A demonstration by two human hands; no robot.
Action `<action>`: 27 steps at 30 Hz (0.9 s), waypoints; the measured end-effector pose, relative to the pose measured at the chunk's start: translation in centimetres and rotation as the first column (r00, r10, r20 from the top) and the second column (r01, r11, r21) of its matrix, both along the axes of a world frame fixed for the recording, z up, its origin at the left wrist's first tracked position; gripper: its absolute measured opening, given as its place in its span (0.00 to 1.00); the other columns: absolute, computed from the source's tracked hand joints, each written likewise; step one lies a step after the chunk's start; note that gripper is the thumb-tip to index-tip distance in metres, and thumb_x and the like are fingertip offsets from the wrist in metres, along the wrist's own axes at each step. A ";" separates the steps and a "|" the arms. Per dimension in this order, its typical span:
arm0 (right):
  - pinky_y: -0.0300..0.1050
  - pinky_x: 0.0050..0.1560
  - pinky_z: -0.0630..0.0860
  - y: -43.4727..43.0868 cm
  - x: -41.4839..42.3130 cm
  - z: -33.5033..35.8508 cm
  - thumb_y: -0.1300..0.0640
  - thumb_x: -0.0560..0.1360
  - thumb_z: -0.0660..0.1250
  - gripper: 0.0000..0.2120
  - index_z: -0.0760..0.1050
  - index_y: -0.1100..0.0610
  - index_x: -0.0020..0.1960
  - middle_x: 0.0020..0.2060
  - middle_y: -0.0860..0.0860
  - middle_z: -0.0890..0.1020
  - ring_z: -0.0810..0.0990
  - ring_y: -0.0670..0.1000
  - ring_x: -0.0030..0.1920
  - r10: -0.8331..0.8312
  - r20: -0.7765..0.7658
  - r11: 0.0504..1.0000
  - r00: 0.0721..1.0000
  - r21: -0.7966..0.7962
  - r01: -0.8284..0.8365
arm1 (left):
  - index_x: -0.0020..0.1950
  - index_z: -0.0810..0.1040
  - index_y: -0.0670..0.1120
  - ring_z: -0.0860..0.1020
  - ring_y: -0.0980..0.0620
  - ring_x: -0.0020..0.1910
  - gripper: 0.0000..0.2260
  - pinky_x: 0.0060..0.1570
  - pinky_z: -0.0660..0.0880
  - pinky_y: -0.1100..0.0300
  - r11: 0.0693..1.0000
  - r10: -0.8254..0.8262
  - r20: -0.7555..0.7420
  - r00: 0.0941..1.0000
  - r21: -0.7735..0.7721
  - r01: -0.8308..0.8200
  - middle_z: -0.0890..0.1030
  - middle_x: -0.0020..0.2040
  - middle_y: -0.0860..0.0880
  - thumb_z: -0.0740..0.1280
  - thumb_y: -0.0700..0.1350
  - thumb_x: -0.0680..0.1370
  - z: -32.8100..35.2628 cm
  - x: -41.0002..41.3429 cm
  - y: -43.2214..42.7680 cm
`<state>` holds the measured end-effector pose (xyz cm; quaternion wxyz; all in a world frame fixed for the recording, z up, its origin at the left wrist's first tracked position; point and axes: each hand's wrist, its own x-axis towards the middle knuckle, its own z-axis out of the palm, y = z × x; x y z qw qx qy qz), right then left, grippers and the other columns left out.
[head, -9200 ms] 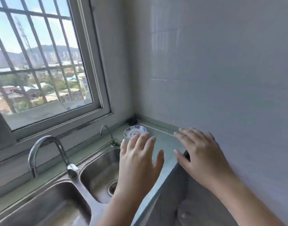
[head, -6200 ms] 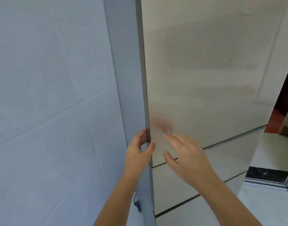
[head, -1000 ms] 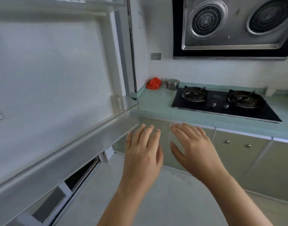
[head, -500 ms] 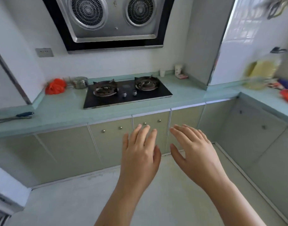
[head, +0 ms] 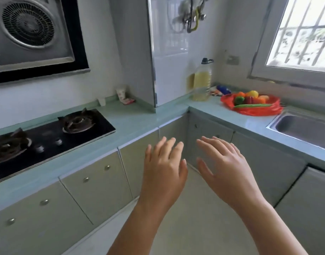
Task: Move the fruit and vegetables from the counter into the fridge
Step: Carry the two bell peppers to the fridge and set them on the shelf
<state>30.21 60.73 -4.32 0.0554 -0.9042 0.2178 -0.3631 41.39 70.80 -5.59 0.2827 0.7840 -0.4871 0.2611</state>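
Observation:
Fruit and vegetables [head: 250,99] lie in a heap on a red plastic bag [head: 257,110] on the pale green counter [head: 231,116], under the window at the right. I make out a yellow piece, an orange one, a dark green one and long green beans. My left hand [head: 164,166] and my right hand [head: 226,166] hover side by side over the floor, fingers spread, holding nothing. Both are well short of the bag, lower and to its left. The fridge is out of view.
A large bottle of yellow oil [head: 202,81] stands just left of the bag. A steel sink [head: 303,128] lies to its right. A black gas hob [head: 47,135] sits on the left counter below an extractor hood [head: 29,34]. Cabinet doors [head: 95,183] line both runs.
The view has swung right from the open fridge door, past the hob, to the corner counter. The red bag of produce has come into clear sight. My hands stay empty and spread.

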 end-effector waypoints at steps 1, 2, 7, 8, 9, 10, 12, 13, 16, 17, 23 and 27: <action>0.62 0.56 0.74 -1.6 -0.2 -0.1 0.49 0.72 0.56 0.21 0.76 0.57 0.58 0.56 0.53 0.80 0.76 0.58 0.60 -0.028 -0.005 1.000 1.000 -0.003 0.028 | 0.58 0.78 0.44 0.74 0.45 0.60 0.18 0.59 0.68 0.40 1.000 -0.025 -0.003 1.000 0.002 0.025 0.80 0.57 0.45 0.57 0.48 0.73 -0.1 0.0 -1.8; 0.61 0.56 0.74 -3.0 -0.4 -0.2 0.49 0.72 0.56 0.21 0.76 0.56 0.59 0.56 0.53 0.80 0.76 0.58 0.59 -0.057 -0.010 0.998 0.998 -0.006 0.057 | 0.58 0.78 0.44 0.75 0.45 0.59 0.18 0.58 0.68 0.40 0.999 -0.051 -0.009 0.999 0.005 0.051 0.80 0.57 0.45 0.57 0.48 0.73 -0.3 0.0 -3.5; 0.60 0.54 0.75 -8.8 -0.1 -1.3 0.49 0.72 0.57 0.20 0.76 0.57 0.58 0.55 0.53 0.81 0.77 0.58 0.58 -0.168 -0.013 0.986 0.986 0.004 0.168 | 0.57 0.78 0.44 0.77 0.44 0.58 0.18 0.57 0.69 0.39 0.987 -0.161 -0.031 0.987 0.026 0.162 0.80 0.56 0.45 0.57 0.49 0.73 -1.4 1.5 -10.5; 0.60 0.54 0.75 -9.9 0.3 -1.5 0.49 0.72 0.57 0.20 0.76 0.56 0.58 0.55 0.53 0.81 0.77 0.58 0.58 -0.185 -0.020 0.983 0.983 0.009 0.185 | 0.57 0.78 0.44 0.77 0.44 0.58 0.19 0.57 0.69 0.39 0.984 -0.176 -0.037 0.984 0.027 0.177 0.80 0.56 0.45 0.57 0.49 0.72 -1.7 2.1 -11.8; 0.61 0.54 0.75 -11.1 0.8 -1.8 0.49 0.71 0.56 0.20 0.76 0.56 0.58 0.55 0.52 0.81 0.77 0.58 0.58 -0.201 -0.028 0.979 0.979 0.014 0.201 | 0.57 0.78 0.44 0.77 0.44 0.58 0.19 0.57 0.69 0.39 0.981 -0.192 -0.045 0.980 0.026 0.193 0.80 0.56 0.45 0.57 0.49 0.72 -2.0 2.8 -13.2; 0.61 0.54 0.75 -12.3 1.3 -2.1 0.49 0.71 0.56 0.20 0.76 0.56 0.58 0.55 0.52 0.81 0.77 0.58 0.58 -0.217 -0.037 0.976 0.975 0.018 0.218 | 0.57 0.79 0.44 0.77 0.44 0.58 0.19 0.57 0.69 0.39 0.977 -0.211 -0.053 0.976 0.027 0.213 0.80 0.56 0.45 0.57 0.49 0.72 -2.3 3.6 -14.6; 0.61 0.53 0.75 -14.7 2.7 -2.5 0.49 0.71 0.57 0.20 0.76 0.56 0.58 0.56 0.52 0.81 0.78 0.58 0.58 -0.247 -0.043 0.968 0.968 0.022 0.248 | 0.57 0.79 0.43 0.77 0.44 0.58 0.19 0.57 0.69 0.39 0.965 -0.259 -0.070 0.963 0.032 0.262 0.80 0.56 0.45 0.57 0.49 0.72 -2.9 5.3 -17.6; 0.61 0.53 0.75 -16.0 3.6 -2.4 0.50 0.72 0.57 0.20 0.76 0.56 0.58 0.56 0.53 0.81 0.78 0.57 0.58 -0.259 -0.035 0.965 0.965 0.018 0.260 | 0.57 0.79 0.43 0.77 0.44 0.58 0.19 0.57 0.69 0.38 0.958 -0.283 -0.073 0.956 0.027 0.285 0.81 0.56 0.45 0.58 0.49 0.72 -3.1 6.4 -19.2; 0.59 0.56 0.74 -20.0 7.4 -1.4 0.49 0.72 0.56 0.20 0.76 0.56 0.59 0.56 0.53 0.80 0.78 0.57 0.58 -0.298 -0.020 0.955 0.954 -0.005 0.298 | 0.57 0.79 0.43 0.77 0.43 0.58 0.19 0.57 0.69 0.38 0.939 -0.344 -0.076 0.936 0.003 0.345 0.80 0.56 0.44 0.58 0.48 0.72 -2.8 10.4 -24.1; 0.58 0.56 0.74 -21.3 9.0 -0.9 0.49 0.72 0.56 0.21 0.76 0.57 0.59 0.56 0.53 0.81 0.78 0.57 0.57 -0.317 -0.020 0.948 0.948 -0.021 0.316 | 0.57 0.79 0.42 0.77 0.43 0.58 0.19 0.57 0.69 0.38 0.932 -0.361 -0.082 0.929 -0.009 0.362 0.80 0.56 0.44 0.58 0.48 0.72 -2.5 11.9 -25.7; 0.55 0.55 0.74 -28.1 16.4 -0.6 0.49 0.71 0.56 0.21 0.77 0.58 0.57 0.54 0.54 0.82 0.79 0.57 0.55 -0.406 -0.047 0.913 0.913 -0.053 0.404 | 0.59 0.77 0.42 0.75 0.42 0.60 0.20 0.56 0.71 0.37 0.900 -0.435 -0.145 0.889 -0.028 0.436 0.79 0.58 0.43 0.57 0.49 0.73 -2.2 19.3 -33.8; 0.58 0.54 0.76 -32.3 17.6 -1.8 0.49 0.71 0.56 0.21 0.77 0.57 0.57 0.53 0.54 0.82 0.79 0.58 0.55 -0.459 -0.063 0.889 0.886 -0.026 0.458 | 0.59 0.78 0.42 0.76 0.42 0.59 0.20 0.59 0.68 0.37 0.882 -0.469 -0.158 0.869 -0.029 0.471 0.80 0.57 0.43 0.57 0.49 0.73 -3.2 21.2 -38.7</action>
